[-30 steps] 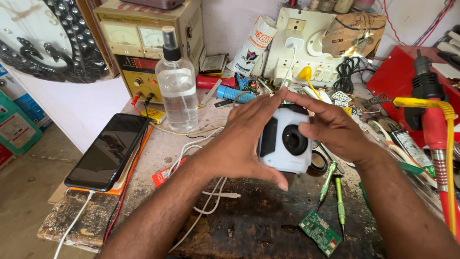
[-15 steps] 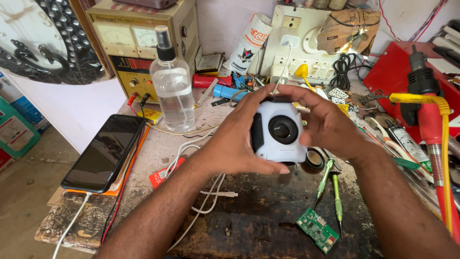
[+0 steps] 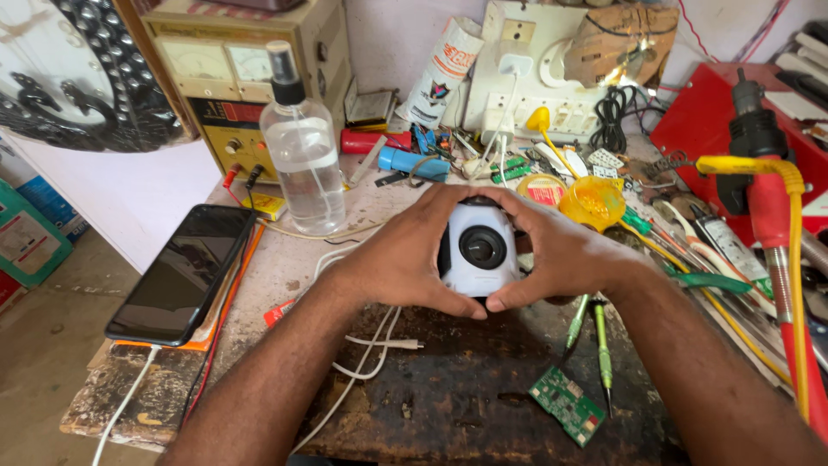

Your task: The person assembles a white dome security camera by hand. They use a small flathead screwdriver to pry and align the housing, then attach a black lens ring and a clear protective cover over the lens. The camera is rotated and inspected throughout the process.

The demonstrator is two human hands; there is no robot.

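Note:
A small white camera-like device (image 3: 479,252) with a round black lens sits upright between both my hands above the scorched wooden bench (image 3: 466,380). My left hand (image 3: 404,255) cups its left side and my right hand (image 3: 552,252) cups its right side; fingers meet over its top and thumbs meet beneath it. The lens faces me. The back of the device is hidden by my fingers.
A clear spray bottle (image 3: 302,147), a black phone (image 3: 183,269) on a charging cable, white wires (image 3: 366,345), a green circuit board (image 3: 567,406), two green-handled screwdrivers (image 3: 601,341), a yellow cup (image 3: 592,200), a power supply (image 3: 241,69), a socket strip (image 3: 526,95) and a red-yellow tool (image 3: 780,250) crowd the bench.
Both hands have turned the white device so its lens now faces me squarely, and they have closed more tightly around it. The view has shifted slightly.

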